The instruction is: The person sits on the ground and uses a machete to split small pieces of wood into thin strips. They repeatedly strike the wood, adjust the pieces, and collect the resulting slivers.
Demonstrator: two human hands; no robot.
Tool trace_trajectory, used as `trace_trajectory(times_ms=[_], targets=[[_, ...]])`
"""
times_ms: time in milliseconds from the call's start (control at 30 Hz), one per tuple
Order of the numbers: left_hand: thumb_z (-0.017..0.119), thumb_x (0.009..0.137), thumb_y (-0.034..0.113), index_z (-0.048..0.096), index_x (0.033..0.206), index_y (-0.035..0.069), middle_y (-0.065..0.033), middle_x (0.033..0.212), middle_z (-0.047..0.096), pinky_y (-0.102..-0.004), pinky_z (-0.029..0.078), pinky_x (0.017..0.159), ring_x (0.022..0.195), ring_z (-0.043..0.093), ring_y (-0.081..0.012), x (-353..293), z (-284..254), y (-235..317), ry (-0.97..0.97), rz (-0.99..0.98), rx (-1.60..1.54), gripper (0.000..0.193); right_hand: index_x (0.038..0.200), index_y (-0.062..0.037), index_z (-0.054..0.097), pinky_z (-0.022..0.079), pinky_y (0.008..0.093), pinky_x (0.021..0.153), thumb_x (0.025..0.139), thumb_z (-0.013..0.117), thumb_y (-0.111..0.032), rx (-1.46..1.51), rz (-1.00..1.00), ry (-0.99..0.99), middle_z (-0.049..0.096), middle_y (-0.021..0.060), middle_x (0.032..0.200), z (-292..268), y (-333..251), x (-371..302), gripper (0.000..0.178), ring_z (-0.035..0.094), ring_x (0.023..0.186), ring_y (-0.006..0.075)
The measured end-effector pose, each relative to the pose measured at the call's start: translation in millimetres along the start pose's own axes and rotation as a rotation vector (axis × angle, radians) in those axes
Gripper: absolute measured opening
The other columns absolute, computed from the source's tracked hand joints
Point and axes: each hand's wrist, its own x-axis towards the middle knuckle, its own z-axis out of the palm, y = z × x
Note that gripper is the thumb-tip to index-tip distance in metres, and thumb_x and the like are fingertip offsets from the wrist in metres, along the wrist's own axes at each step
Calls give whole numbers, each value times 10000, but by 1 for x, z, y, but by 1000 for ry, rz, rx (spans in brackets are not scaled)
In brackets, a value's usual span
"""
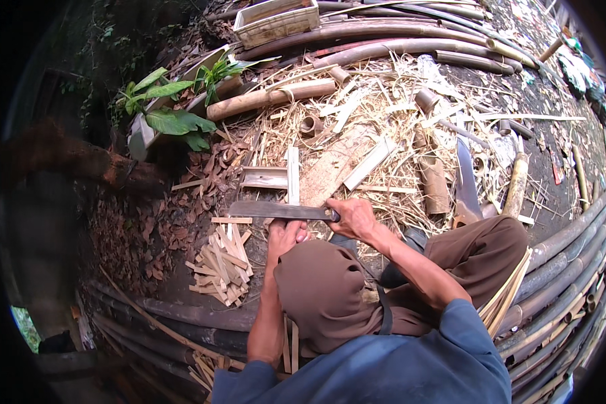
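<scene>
On the ground all round, long bamboo poles (397,47) lie stacked along the far edge and down the person's right side, heavy and stiff by the look, not one-hand pieces. Straw-like shavings (384,114) cover the middle ground, with shorter cut bamboo sections (269,97) and a pale crate (276,20) beyond. A green leafy plant (172,118) sits at upper left. Second big blade (466,178) lies flat among the shavings to the right, untouched.

Closer in, the person sits with brown-trousered knees (323,289) raised. Machete (276,211) lies roughly level just above the knee; right hand (352,219) is wrapped closed round its handle, blade pointing to the person's left. Likely heavy, rigid, sharp along one edge, so the handle is the only safe hold.

Upright bamboo strip (293,175) stands under the blade, with the blade across it; whether the edge has bitten in cannot be told. Left hand (286,236) sits just below the blade, fingers curled; it seems to steady the strip's lower part, but the actual grip is hidden. Strip looks light, stiff, splintery at the edges, best held low and well clear of the blade.

Small pile of split sticks (221,269) lies on the ground at the person's left, light and loose.
</scene>
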Motion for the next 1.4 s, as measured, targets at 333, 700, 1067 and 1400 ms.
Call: trace_trajectory(times_ms=[333,700,1067,1400], targets=[[555,947,121,520,1331,-2,-8,897,602,-222,463,570,691,546,-56,-68,-41,34,57,-458,-101,405,978,-119,704,560,388,685,770,678,-249,20,690,119,707,148,837,-14,157,-12,247,691,740,283],[455,1022,263,389,1379,-70,-137,932,667,-243,510,698,791,630,-132,20,-23,-31,-422,-249,-646,492,779,10,602,475,428,577,803,613,-267,494,365,133,602,200,612,-20,10,21,278,623,588,306],[455,986,111,455,1043,20,-26,692,446,-307,495,501,494,446,-94,48,-16,-21,-6,-99,-216,107,951,-160,622,420,398,449,860,663,-337,56,306,-8,646,59,641,-12,15,-2,204,612,550,216],[555,935,141,558,1026,2,-27,793,545,-219,411,519,597,494,-59,3,-11,14,-80,-322,35,166,826,-149,589,400,431,614,738,724,-220,-106,-84,116,618,-6,615,-6,25,32,176,593,529,183]])
